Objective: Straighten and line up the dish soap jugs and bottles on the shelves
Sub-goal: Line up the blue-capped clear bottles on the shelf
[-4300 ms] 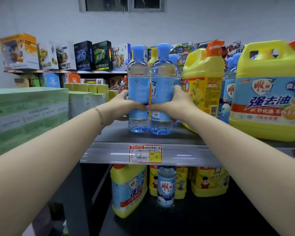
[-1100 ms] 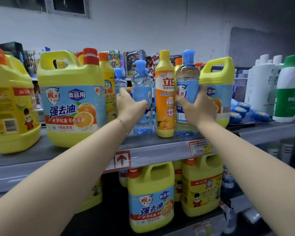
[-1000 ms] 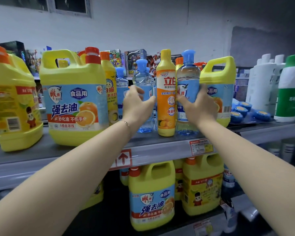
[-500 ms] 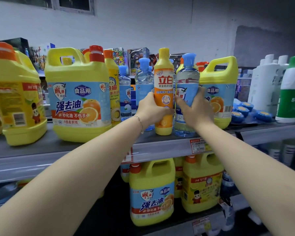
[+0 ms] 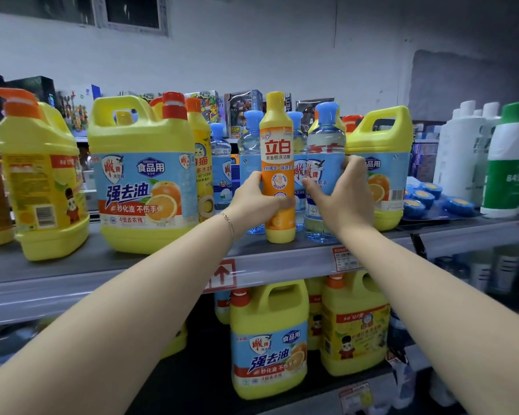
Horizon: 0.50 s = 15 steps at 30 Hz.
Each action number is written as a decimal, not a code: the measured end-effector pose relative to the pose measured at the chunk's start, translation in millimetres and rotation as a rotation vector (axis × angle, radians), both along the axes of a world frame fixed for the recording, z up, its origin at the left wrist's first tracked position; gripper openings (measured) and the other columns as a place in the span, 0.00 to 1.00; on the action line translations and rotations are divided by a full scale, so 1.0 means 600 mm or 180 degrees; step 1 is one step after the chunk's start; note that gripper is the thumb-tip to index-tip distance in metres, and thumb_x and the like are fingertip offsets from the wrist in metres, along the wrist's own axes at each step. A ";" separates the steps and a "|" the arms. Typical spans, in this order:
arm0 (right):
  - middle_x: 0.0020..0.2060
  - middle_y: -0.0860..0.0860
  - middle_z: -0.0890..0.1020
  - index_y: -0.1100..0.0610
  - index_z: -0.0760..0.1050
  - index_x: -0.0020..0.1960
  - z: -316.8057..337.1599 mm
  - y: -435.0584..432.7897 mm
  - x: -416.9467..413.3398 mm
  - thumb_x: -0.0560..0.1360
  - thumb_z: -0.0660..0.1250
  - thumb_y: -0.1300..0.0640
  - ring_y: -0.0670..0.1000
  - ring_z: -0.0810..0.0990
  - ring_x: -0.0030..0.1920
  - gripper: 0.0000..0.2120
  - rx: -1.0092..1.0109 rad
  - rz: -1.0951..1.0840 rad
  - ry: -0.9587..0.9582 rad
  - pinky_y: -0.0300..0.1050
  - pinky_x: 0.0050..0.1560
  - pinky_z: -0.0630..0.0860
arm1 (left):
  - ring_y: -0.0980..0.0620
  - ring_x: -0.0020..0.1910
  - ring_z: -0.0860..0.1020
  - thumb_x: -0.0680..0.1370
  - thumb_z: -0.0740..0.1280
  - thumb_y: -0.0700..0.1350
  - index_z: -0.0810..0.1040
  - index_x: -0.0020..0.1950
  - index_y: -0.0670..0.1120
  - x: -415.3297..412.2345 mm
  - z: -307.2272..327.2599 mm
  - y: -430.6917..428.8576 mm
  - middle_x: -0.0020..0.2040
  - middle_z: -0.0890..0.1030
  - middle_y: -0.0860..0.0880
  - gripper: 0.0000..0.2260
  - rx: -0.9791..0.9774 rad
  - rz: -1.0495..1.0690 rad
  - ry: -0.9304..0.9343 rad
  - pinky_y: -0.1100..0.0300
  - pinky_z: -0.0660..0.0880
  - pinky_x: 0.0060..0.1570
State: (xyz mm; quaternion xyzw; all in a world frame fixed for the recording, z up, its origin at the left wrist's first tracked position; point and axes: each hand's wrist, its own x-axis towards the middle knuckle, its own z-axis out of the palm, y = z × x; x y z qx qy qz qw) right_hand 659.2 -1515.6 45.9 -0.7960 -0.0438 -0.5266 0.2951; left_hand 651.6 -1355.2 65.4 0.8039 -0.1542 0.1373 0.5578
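An orange-and-yellow dish soap bottle (image 5: 277, 157) stands upright near the front of the grey shelf (image 5: 150, 272). My left hand (image 5: 256, 199) is wrapped around its lower half. Right beside it stands a clear bottle with a blue cap (image 5: 325, 151), and my right hand (image 5: 343, 194) grips its label area. Other clear blue-capped bottles (image 5: 249, 145) stand behind them. A big yellow jug (image 5: 144, 175) is to the left and another yellow jug (image 5: 381, 163) is behind my right hand.
More yellow jugs (image 5: 42, 181) stand at the far left, and yellow jugs (image 5: 270, 339) fill the lower shelf. White and green bottles (image 5: 504, 157) and blue round tubs (image 5: 423, 196) sit at the right. Toy boxes (image 5: 243, 112) line the back.
My left hand has left the clear bottle at the back and closed on the orange bottle. My right hand stays on the blue-capped bottle. The view has drifted slightly.
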 end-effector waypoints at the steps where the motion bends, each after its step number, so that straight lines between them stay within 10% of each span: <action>1: 0.55 0.56 0.71 0.61 0.62 0.59 0.001 0.001 -0.001 0.71 0.70 0.41 0.56 0.77 0.49 0.31 0.0033 -0.0030 0.0051 0.52 0.36 0.77 | 0.49 0.56 0.78 0.72 0.75 0.46 0.68 0.61 0.52 0.000 -0.002 -0.002 0.59 0.78 0.50 0.22 0.0002 -0.0004 -0.0018 0.51 0.79 0.55; 15: 0.55 0.57 0.75 0.60 0.62 0.62 0.000 0.019 0.002 0.73 0.68 0.42 0.58 0.79 0.51 0.29 0.0036 -0.0067 0.0524 0.48 0.40 0.78 | 0.49 0.57 0.78 0.71 0.76 0.49 0.68 0.64 0.50 -0.003 -0.009 -0.007 0.61 0.77 0.49 0.26 0.0042 0.0075 -0.0084 0.51 0.78 0.56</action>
